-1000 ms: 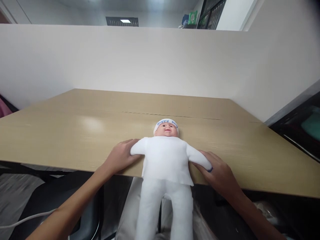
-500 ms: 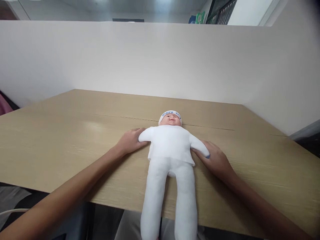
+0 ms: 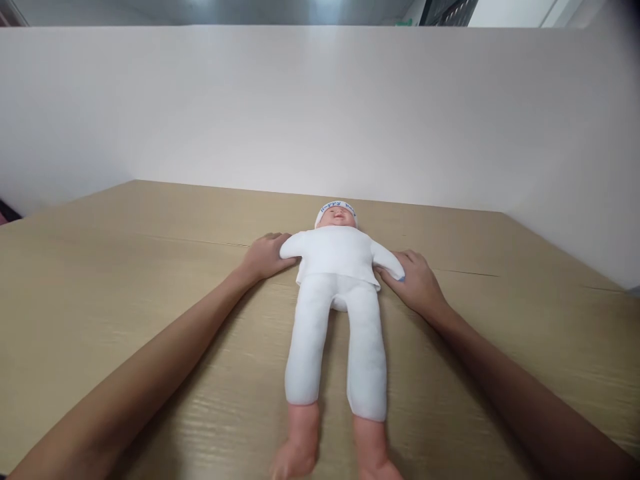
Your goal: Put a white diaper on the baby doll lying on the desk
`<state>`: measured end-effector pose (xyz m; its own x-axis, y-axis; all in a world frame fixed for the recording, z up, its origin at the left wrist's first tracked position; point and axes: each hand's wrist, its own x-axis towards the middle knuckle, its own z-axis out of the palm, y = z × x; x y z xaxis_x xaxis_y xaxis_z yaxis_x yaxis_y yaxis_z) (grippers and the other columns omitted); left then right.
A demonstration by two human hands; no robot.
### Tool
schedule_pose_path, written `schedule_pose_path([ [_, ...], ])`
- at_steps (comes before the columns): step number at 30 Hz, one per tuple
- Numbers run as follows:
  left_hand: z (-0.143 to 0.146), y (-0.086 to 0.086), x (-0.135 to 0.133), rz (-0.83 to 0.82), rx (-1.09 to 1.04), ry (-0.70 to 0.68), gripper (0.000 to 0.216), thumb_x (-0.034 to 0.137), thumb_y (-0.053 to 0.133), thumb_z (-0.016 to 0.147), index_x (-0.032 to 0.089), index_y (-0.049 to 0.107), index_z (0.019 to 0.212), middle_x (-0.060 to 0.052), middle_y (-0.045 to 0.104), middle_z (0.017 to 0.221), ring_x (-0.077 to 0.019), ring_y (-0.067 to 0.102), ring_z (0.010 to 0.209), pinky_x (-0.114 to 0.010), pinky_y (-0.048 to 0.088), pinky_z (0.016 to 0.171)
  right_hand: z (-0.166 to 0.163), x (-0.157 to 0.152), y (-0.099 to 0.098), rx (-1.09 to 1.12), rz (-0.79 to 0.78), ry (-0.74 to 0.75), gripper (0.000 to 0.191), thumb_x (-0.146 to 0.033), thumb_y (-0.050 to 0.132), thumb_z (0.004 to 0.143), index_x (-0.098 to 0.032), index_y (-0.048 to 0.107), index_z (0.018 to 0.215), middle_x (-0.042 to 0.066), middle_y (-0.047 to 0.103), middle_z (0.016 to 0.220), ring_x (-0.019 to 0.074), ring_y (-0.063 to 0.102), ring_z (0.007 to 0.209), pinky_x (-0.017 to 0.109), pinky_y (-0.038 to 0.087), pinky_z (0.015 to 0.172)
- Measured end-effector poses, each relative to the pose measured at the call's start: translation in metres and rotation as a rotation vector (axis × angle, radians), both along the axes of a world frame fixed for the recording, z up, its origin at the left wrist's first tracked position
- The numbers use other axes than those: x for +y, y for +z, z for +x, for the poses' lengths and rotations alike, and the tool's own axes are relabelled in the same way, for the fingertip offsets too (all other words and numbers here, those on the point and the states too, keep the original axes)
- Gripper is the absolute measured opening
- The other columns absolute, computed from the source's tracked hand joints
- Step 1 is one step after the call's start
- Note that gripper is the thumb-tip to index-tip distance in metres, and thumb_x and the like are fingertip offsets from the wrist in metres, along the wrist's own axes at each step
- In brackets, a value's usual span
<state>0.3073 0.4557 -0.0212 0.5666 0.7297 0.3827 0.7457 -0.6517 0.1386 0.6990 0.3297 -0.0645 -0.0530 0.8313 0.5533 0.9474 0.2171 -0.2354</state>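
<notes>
A baby doll (image 3: pixel 337 257) in a white top and white trousers lies face up on the wooden table (image 3: pixel 165 320). Its head points away from me, and its bare feet are at the bottom of the view. Blue lettering runs along its white headband (image 3: pixel 337 205). On the left, my left hand (image 3: pixel 267 256) is closed round the end of one doll sleeve, thumb along the near side. My right hand (image 3: pixel 419 283) grips the other sleeve, which lies between thumb and fingers. Some fingertips of both hands are hidden behind the sleeves.
A plain white partition (image 3: pixel 300 107) rises behind the table's far edge. Thin seam lines cross the tabletop. Over the partition's top, part of a ceiling and a dark barred frame (image 3: pixel 450 12) show.
The doll lies farther up the table with both hands still on its sleeves. Its bare feet have come into view. The camera has tipped downward or moved in, hiding the table's front edge.
</notes>
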Motion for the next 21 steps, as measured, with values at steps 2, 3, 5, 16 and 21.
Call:
schedule_pose_path([
  [2, 0.002, -0.004, 0.013, 0.102, 0.006, -0.021, 0.053, 0.061, 0.066, 0.093, 0.018, 0.072, 0.124, -0.015, 0.075, 0.125, -0.0372, 0.066, 0.114, -0.046, 0.052, 0.097, 0.003, 0.013, 0.000, -0.003, 0.012, -0.012, 0.040, -0.051, 0.061, 0.101, -0.020, 0.074, 0.123, 0.015, 0.075, 0.117, 0.0371, 0.066, 0.112, 0.049, 0.053, 0.097],
  [3, 0.003, -0.005, 0.018, 0.128, 0.009, -0.028, 0.053, 0.061, 0.066, 0.093, 0.017, 0.073, 0.123, -0.016, 0.074, 0.127, -0.0375, 0.065, 0.115, -0.047, 0.051, 0.099, 0.004, 0.018, 0.001, 0.005, -0.001, -0.004, 0.040, -0.052, 0.061, 0.101, -0.021, 0.074, 0.123, 0.015, 0.076, 0.118, 0.0366, 0.067, 0.112, 0.049, 0.053, 0.096],
  [5, 0.003, -0.007, 0.024, 0.124, 0.015, -0.023, 0.054, 0.061, 0.066, 0.093, 0.017, 0.073, 0.123, -0.015, 0.075, 0.125, -0.0370, 0.066, 0.114, -0.048, 0.052, 0.099, 0.005, 0.023, 0.003, 0.033, -0.053, 0.028, 0.039, -0.055, 0.060, 0.102, -0.025, 0.074, 0.122, 0.011, 0.078, 0.119, 0.0349, 0.070, 0.109, 0.046, 0.054, 0.093],
  [16, -0.015, 0.000, -0.006, -0.041, -0.067, 0.028, 0.068, 0.071, 0.060, 0.097, 0.021, 0.062, 0.144, -0.012, 0.077, 0.129, -0.0363, 0.070, 0.117, -0.048, 0.054, 0.100, 0.003, -0.008, 0.010, 0.146, -0.137, 0.045, 0.048, -0.058, 0.061, 0.101, -0.027, 0.065, 0.137, 0.011, 0.077, 0.130, 0.0352, 0.072, 0.113, 0.045, 0.056, 0.091],
  [21, -0.055, 0.002, -0.026, -0.208, -0.171, 0.015, 0.067, 0.069, 0.064, 0.097, 0.026, 0.058, 0.149, -0.010, 0.071, 0.139, -0.0340, 0.067, 0.123, -0.046, 0.055, 0.102, 0.012, -0.023, 0.007, 0.177, -0.191, -0.013, 0.053, -0.060, 0.060, 0.100, -0.028, 0.062, 0.142, 0.010, 0.077, 0.130, 0.0356, 0.072, 0.112, 0.046, 0.055, 0.091],
])
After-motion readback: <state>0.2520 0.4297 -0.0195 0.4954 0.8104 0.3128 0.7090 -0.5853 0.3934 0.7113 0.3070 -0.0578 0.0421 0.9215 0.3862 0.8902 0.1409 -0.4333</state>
